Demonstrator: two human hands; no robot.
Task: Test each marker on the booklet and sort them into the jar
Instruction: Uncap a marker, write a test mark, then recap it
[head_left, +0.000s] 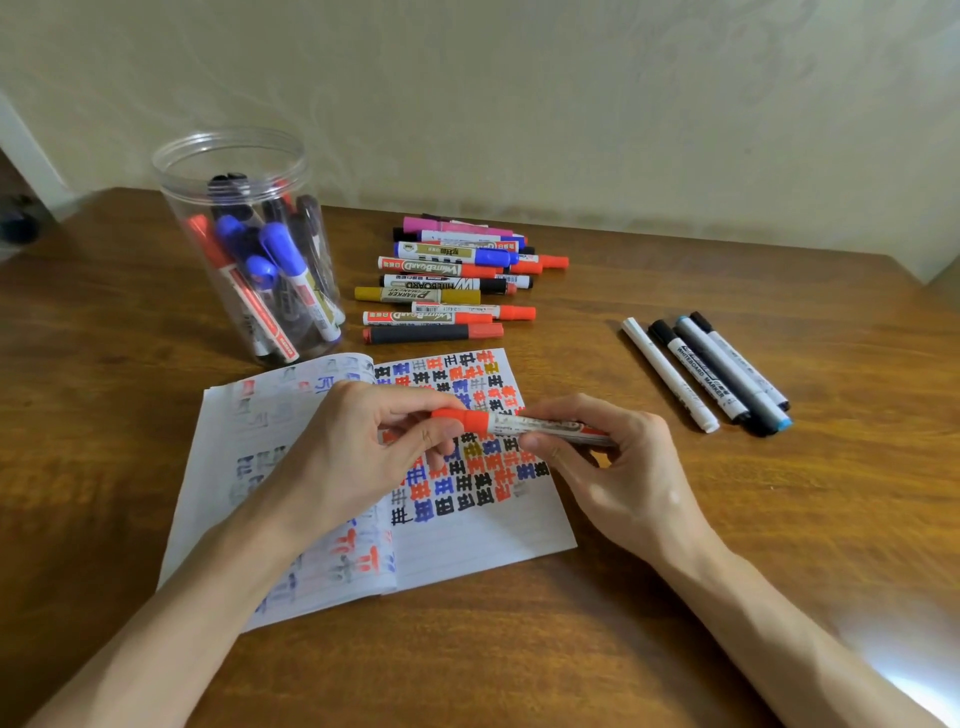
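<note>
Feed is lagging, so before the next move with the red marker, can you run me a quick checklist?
1. Right hand grips red marker barrel: ok.
2. Left hand pinches its cap, cap on: ok.
3. Booklet open under marker: ok.
4. Blank space low on right page: ok.
5. Jar upright, open-topped: ok.
6. Marker already tested: cannot tell.

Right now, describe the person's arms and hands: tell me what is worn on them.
The left hand and right hand are bare, with no gloves or rings showing. The left arm and right arm are uncovered to the frame's edge, with no sleeve, watch or bracelet in view. A bright patch of light falls on the right arm.
</note>
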